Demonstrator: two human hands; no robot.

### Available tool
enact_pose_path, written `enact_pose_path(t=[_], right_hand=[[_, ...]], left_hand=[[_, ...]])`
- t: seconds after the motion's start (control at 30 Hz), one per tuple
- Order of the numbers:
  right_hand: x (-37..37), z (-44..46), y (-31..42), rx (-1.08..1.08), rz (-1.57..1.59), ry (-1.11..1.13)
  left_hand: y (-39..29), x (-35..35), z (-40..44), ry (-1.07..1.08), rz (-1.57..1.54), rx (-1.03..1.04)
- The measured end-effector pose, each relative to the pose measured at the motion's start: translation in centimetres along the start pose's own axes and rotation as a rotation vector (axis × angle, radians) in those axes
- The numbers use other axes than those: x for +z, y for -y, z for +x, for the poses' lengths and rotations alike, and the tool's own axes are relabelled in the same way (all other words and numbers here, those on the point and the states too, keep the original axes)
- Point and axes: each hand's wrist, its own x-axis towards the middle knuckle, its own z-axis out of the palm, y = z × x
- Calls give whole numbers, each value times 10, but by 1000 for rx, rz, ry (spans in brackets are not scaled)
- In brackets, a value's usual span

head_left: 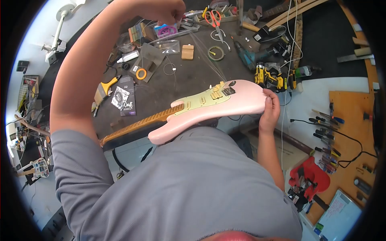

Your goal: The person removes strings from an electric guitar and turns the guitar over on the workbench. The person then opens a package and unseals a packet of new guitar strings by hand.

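While your left hand (pixel 172 14) is raised over the far side of the dark worktable (pixel 157 80), its fingers curled in, your right hand (pixel 270 113) holds the rounded end of the pink guitar (pixel 241 100), fingers bent over the edge and thumb against it. You cannot tell from this view whether the left fingers pinch anything. The guitar lies slantwise in front of your torso, at the near edge of the table, its wooden neck (pixel 140 122) pointing to your left. Thin, loose strands (pixel 209 60) rise from near its bridge (pixel 228 91). Beyond it you have a roll of green tape (pixel 216 53), a small wooden block (pixel 187 52) and orange-handled scissors (pixel 215 22); a yellow drill (pixel 263 76) sits just past the guitar's rounded end.
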Motion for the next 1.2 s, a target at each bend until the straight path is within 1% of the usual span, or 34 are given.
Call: enact_pose_path(t=[0.03,0.07,0.13,0.17,0.2,0.27,0.33,0.37,0.4,0.47,0.57,0.67,0.73,0.77,0.87,0.9,0.97,1.0,1.07,1.13,1.2], right_hand=[[2,1,0,-9,-12,-7],[3,2,0,-21,-22,-11],[0,6,0,-161,-168,27],[-1,7,1,-232,-242,42],[0,7,2,-251,-249,42],[-1,5,1,-276,-274,33],[-5,3,-2,-282,-269,46],[-6,3,-4,-286,-266,61],[-8,2,-5,-287,-268,57],[-6,2,-7,-291,-257,49],[-5,4,-12,-297,-248,45],[-5,10,-8,-326,-253,77],[-5,12,-11,-335,-243,91],[-7,12,-11,-332,-243,95],[-11,8,-6,-334,-278,108],[-15,5,-7,-334,-286,94],[-17,-1,-16,-329,-290,69],[-17,-2,-21,-340,-240,58],[-15,2,-32,-358,-144,40],[-9,9,-36,-330,-113,22],[-8,17,-36,-320,-106,28]], left_hand=[[1,4,-8,-82,-10,30],[13,19,1,-177,133,30],[50,73,41,-371,427,28],[63,97,48,-437,482,5],[72,113,50,-382,643,-20],[109,147,61,-457,589,-41],[133,143,53,-467,620,-110],[148,143,54,-486,611,-197],[152,135,42,-481,639,-169],[150,129,21,-681,614,26],[92,73,-11,-556,452,-271],[68,54,1,-730,199,-360],[81,53,25,-680,112,-179],[94,60,42,-645,102,-43],[101,66,61,-241,535,-155],[105,71,56,-250,658,-187],[113,81,45,-323,698,-182],[116,87,40,-354,719,-177],[124,109,34,-400,661,-195],[131,134,25,-456,596,-222],[140,155,6,-454,569,-120]])
